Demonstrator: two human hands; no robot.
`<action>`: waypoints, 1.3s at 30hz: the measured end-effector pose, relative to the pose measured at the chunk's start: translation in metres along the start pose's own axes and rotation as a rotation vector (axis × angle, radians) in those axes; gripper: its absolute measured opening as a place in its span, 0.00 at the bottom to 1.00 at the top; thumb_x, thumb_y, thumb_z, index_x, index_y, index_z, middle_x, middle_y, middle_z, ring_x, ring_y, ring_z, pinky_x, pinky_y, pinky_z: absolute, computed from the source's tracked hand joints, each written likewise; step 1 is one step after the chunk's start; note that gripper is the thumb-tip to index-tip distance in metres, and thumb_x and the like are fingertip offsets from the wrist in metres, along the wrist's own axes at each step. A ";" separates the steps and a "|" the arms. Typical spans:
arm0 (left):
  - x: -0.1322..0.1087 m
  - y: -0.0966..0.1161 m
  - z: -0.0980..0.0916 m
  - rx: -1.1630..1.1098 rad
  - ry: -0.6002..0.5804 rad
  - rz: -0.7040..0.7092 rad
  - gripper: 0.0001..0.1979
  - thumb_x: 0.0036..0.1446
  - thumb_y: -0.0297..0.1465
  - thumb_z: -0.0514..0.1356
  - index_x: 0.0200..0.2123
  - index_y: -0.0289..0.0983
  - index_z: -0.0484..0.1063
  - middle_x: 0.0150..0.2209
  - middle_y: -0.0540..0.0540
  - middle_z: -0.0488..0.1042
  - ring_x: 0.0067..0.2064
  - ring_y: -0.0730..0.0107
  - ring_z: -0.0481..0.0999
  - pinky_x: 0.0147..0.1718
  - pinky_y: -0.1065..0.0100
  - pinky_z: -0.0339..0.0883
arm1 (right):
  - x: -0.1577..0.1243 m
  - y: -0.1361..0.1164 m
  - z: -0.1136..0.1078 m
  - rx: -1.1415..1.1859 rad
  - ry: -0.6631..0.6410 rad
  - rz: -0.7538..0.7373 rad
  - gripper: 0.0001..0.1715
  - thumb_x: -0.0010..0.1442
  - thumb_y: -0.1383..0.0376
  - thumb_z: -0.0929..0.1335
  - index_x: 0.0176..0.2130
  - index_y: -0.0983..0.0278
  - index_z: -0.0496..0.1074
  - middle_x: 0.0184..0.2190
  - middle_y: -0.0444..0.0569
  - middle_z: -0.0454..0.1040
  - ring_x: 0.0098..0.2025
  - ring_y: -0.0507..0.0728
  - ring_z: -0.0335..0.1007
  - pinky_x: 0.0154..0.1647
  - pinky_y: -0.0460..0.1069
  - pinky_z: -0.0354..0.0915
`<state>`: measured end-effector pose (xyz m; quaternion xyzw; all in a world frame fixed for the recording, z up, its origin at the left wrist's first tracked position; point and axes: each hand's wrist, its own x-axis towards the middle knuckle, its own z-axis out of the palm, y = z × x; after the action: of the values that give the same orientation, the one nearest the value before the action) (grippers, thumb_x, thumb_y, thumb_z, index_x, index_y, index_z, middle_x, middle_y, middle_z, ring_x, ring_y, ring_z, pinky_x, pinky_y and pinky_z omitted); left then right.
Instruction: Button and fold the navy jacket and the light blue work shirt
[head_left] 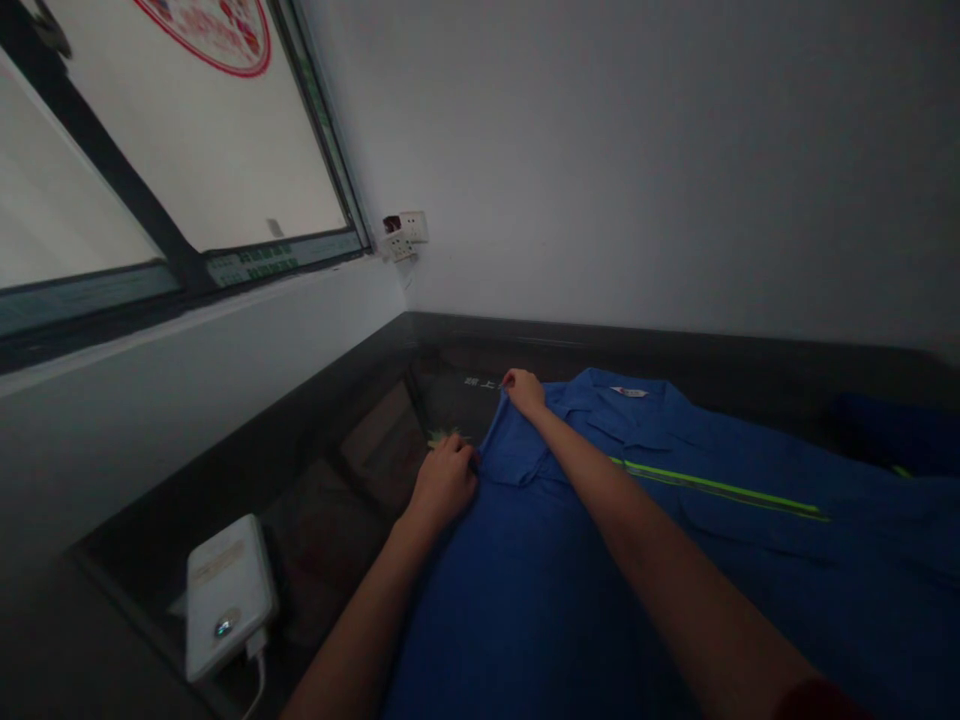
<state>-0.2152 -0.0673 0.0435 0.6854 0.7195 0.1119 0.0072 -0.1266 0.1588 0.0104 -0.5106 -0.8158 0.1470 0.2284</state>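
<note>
A blue work shirt (585, 520) with a yellow-green reflective stripe (720, 488) lies spread on a dark glass-topped table (352, 450), collar toward the far wall. My left hand (444, 482) is closed on the shirt's left edge near the chest pocket. Farther away, my right hand (523, 390) pinches the same edge at the shoulder, its arm reaching across the shirt.
A white power bank (225, 595) with a cable lies at the table's near left corner. White wall sockets (405, 235) hang in the corner under a window (150, 150). More blue cloth (892, 430) lies at the far right.
</note>
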 end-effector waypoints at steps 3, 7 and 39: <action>-0.001 0.003 -0.005 -0.027 0.028 0.019 0.11 0.51 0.22 0.54 0.36 0.36 0.74 0.42 0.40 0.70 0.47 0.58 0.69 0.46 0.60 0.65 | -0.005 0.000 -0.002 -0.026 0.040 -0.053 0.11 0.59 0.70 0.64 0.41 0.62 0.74 0.43 0.50 0.74 0.48 0.55 0.67 0.48 0.48 0.61; -0.002 0.010 -0.005 -0.148 0.072 0.117 0.14 0.55 0.21 0.51 0.41 0.36 0.73 0.47 0.42 0.71 0.50 0.62 0.69 0.52 0.61 0.64 | -0.003 -0.003 -0.015 -0.050 0.074 -0.099 0.14 0.63 0.67 0.61 0.45 0.64 0.71 0.46 0.53 0.71 0.50 0.56 0.64 0.51 0.49 0.59; -0.005 0.026 0.030 -0.201 -0.078 0.142 0.25 0.63 0.33 0.50 0.63 0.39 0.57 0.66 0.39 0.53 0.68 0.53 0.46 0.63 0.50 0.46 | -0.054 0.002 0.002 -0.123 -0.155 -0.157 0.38 0.65 0.46 0.55 0.64 0.64 0.54 0.67 0.55 0.49 0.68 0.64 0.38 0.64 0.66 0.36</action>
<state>-0.1839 -0.0672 0.0178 0.7342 0.6535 0.1571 0.0960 -0.1059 0.1115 -0.0048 -0.4455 -0.8758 0.1174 0.1437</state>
